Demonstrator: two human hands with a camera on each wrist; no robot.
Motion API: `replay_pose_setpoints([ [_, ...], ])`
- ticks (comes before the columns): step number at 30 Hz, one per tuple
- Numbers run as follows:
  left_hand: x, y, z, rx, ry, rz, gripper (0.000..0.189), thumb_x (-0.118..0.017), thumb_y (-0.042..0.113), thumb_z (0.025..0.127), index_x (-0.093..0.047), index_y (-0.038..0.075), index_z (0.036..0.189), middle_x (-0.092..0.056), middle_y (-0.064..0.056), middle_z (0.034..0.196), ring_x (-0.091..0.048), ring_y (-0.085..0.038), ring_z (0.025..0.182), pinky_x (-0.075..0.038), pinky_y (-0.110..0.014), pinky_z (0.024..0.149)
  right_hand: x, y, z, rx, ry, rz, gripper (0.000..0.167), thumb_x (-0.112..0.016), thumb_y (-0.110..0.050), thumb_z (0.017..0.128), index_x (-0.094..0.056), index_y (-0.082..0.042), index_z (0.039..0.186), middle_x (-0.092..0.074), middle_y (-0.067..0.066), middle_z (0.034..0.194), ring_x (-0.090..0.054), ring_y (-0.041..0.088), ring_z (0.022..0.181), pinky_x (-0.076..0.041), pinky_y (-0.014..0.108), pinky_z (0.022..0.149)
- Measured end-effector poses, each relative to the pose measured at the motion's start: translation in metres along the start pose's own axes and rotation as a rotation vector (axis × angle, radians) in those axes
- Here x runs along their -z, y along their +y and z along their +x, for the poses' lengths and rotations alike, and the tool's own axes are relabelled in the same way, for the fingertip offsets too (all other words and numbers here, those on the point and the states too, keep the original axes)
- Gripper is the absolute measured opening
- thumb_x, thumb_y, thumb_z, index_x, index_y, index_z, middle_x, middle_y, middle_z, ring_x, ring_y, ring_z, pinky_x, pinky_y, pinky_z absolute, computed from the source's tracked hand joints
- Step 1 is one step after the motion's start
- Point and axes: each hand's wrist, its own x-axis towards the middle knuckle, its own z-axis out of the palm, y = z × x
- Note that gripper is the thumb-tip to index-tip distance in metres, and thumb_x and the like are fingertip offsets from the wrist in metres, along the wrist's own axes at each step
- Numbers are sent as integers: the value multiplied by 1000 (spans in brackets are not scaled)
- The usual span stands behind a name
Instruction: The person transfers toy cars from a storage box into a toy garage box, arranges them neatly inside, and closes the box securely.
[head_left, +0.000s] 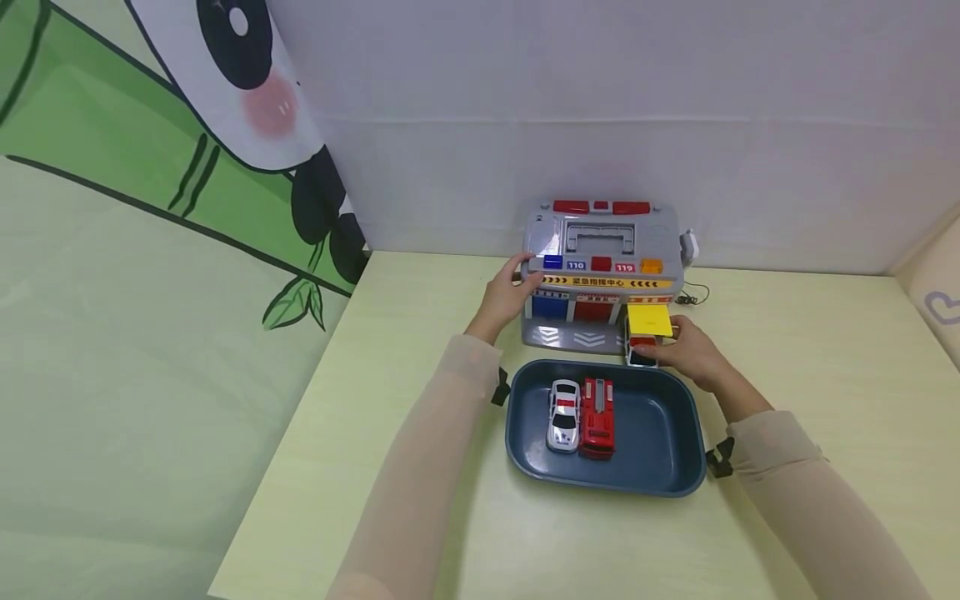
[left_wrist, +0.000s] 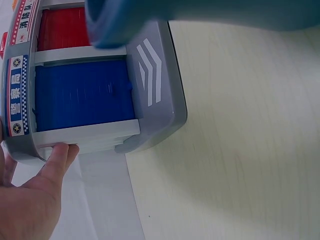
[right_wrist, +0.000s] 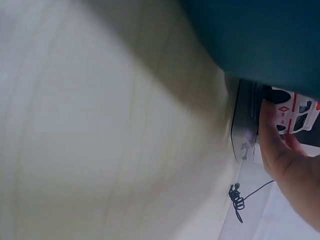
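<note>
A grey toy garage with a handle and coloured buttons stands against the back wall. My left hand holds its left end; the fingertips also touch the side wall beside the blue door in the left wrist view. My right hand grips a white toy ambulance with red markings at the garage's right bay. Above the ambulance the yellow door is raised, hiding part of it in the head view. The blue door and the red door are down.
A dark blue tray lies in front of the garage, holding a white toy police car and a red toy fire truck side by side. A coiled dark cord trails behind the garage at right. The table is pale wood.
</note>
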Motion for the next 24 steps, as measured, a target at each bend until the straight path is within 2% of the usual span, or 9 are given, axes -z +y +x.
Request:
replay_pose_setpoints([
  [5,0,-1,0,-18,10,1,49,-56,41,99,-44,28,145,-48,-12,144,-49,-31,126,-44,-49,98,-1,-4,-1,-10,11,9,93,-75,-32,88,-16,9,148,-34,33,142,-47,46,115,-48,50,93],
  [13,0,-2,0,-19,6,-1,49,-56,42,99,-43,28,145,-48,-13,143,-50,-31,125,-45,-48,97,-1,0,1,4,9,68,86,-67,-34,94,-16,8,149,-34,34,143,-47,47,118,-44,53,96],
  [16,0,-3,0,-26,5,-6,49,-56,41,99,-43,28,145,-48,-13,143,-50,-31,124,-45,-48,98,-1,1,2,4,17,91,84,-65,-35,95,-16,7,148,-37,36,141,-49,47,117,-47,51,94],
  [19,0,-3,0,-31,5,-9,49,-56,41,99,-43,27,145,-49,-13,142,-50,-31,124,-45,-48,97,-2,-1,2,-10,23,106,82,-63,-34,96,-16,9,147,-40,37,137,-54,45,111,-52,47,88],
  [24,0,-3,0,-29,2,-6,50,-56,42,99,-43,27,145,-48,-13,143,-50,-31,125,-45,-48,98,-2,-3,3,-60,49,107,77,-60,-34,98,-19,10,146,-46,32,124,-63,29,87,-57,36,74],
])
